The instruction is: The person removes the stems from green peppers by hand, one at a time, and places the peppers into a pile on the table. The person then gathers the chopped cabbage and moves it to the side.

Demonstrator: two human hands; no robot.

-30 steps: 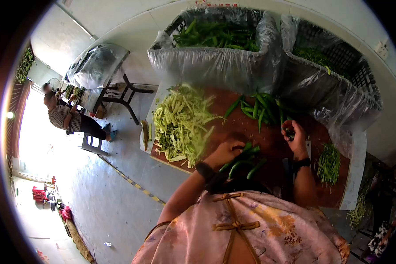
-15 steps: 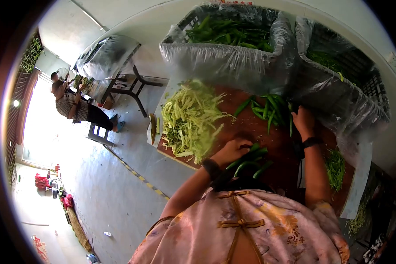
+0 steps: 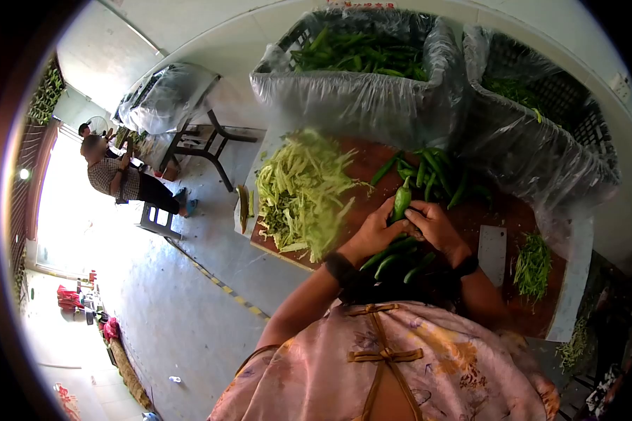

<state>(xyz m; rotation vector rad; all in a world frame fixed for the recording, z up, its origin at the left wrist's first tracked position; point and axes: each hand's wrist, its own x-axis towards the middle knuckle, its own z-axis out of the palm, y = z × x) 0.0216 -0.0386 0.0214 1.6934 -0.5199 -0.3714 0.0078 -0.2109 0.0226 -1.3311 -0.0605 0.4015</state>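
Close in front of my body, a green chili pepper (image 3: pixel 402 199) stands up between my two hands, its stem end pointing away from me. My left hand (image 3: pixel 374 237) is closed around its lower part. My right hand (image 3: pixel 437 229) meets it from the other side, fingers closed on the same pepper; the lower end is hidden by the fingers. Just below my hands lie several green peppers near the table edge (image 3: pixel 395 261). Beyond them is a loose heap of green peppers (image 3: pixel 434 168) on the brown board (image 3: pixel 361 156).
Shredded cabbage (image 3: pixel 302 193) is piled at the left. At the right lie a pale flat rectangular piece (image 3: pixel 492 251) and green shreds (image 3: pixel 532 270). Plastic-lined crates (image 3: pixel 358 95) (image 3: pixel 534 137) stand behind. Far left, a person (image 3: pixel 116 175) is near a stool (image 3: pixel 157 221).
My right hand has come back from the pepper heap toward my body and joined my left hand. A pepper is now held between them. The pale rectangular piece has come into view.
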